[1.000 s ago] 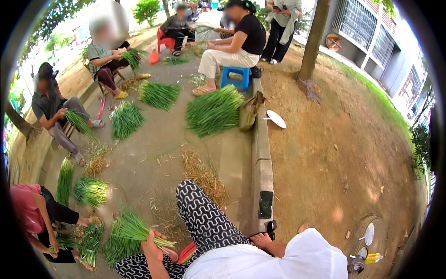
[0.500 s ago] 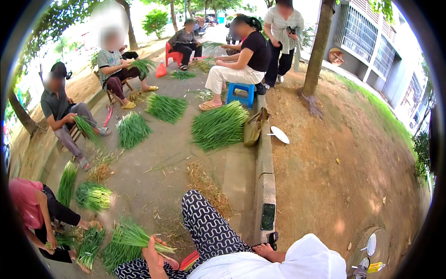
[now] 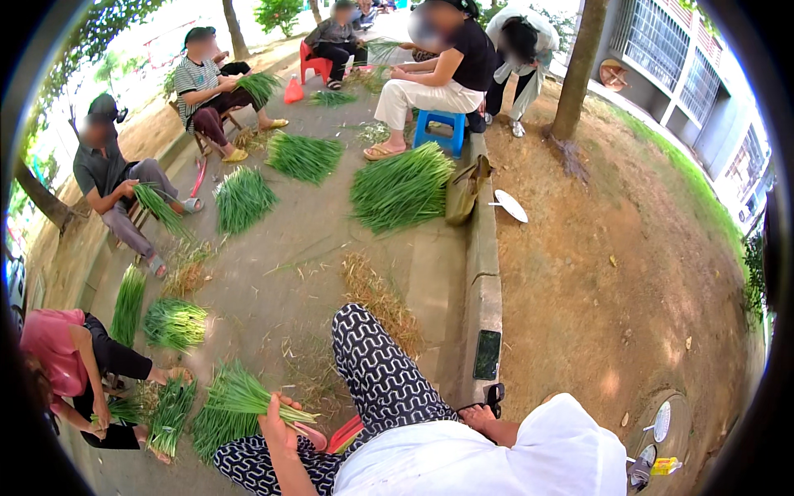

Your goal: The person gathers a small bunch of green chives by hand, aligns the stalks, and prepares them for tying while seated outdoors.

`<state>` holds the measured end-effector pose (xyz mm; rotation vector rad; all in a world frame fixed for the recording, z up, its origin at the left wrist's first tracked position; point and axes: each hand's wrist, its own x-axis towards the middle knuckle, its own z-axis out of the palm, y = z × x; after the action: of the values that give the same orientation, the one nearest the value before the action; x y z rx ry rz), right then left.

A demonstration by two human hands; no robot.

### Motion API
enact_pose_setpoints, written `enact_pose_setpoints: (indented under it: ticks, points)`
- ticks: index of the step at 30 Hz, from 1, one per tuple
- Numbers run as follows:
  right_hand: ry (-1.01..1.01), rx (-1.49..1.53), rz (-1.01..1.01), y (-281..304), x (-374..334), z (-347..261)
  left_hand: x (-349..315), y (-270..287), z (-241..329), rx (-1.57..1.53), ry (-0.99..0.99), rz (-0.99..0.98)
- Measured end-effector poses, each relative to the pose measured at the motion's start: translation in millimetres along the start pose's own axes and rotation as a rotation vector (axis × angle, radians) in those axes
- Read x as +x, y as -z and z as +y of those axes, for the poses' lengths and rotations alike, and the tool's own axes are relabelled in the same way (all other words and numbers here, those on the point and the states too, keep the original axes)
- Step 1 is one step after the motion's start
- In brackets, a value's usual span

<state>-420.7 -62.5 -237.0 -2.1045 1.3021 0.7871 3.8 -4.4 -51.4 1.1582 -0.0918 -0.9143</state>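
In my left hand (image 3: 279,420) is a bunch of long green chives (image 3: 240,393), gripped near its pale stem ends, leaves pointing left. Under its leaves lies a larger heap of chives (image 3: 219,434) on the ground, next to my patterned trouser leg (image 3: 273,463). My right hand (image 3: 477,417) rests low beside the patterned trousers covering my raised knee (image 3: 372,355). Its fingers lie stretched and seem to hold nothing, partly hidden. Just beyond it shows a black sandal (image 3: 495,397). A red item (image 3: 346,431), partly covered, sits between my legs.
Several seated people handle chives along the path. Chive piles (image 3: 401,188) and dry trimmings (image 3: 380,302) lie on the pavement. A dark phone (image 3: 487,354) sits on the kerb (image 3: 486,289); a bag (image 3: 466,194) and white fan (image 3: 511,207) are farther along. A yellow-labelled bottle (image 3: 664,466) lies right.
My view has shifted, so the scene sits higher and slightly right. The standing person in white has bent forward. My left hand keeps its hold on the chives.
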Motion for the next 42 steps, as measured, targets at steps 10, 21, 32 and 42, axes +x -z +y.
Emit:
enact_pose_setpoints:
  ticks: [10, 21, 32, 42]
  points:
    - [-0.015, 0.041, 0.062, 3, -4, -1, 2, 2, 1, -0.004, -0.002, 0.0]
    - [-0.211, 0.664, 0.533, -43, 14, 66, 3, 6, 3, 0.002, 0.031, 0.004]
    - [0.157, -0.523, -0.217, -15, -33, 44, 4, 15, 13, 0.059, 0.089, 0.031]
    - [0.131, -0.417, -0.15, -23, -36, 47, 8, 9, 15, 0.053, 0.085, 0.048]
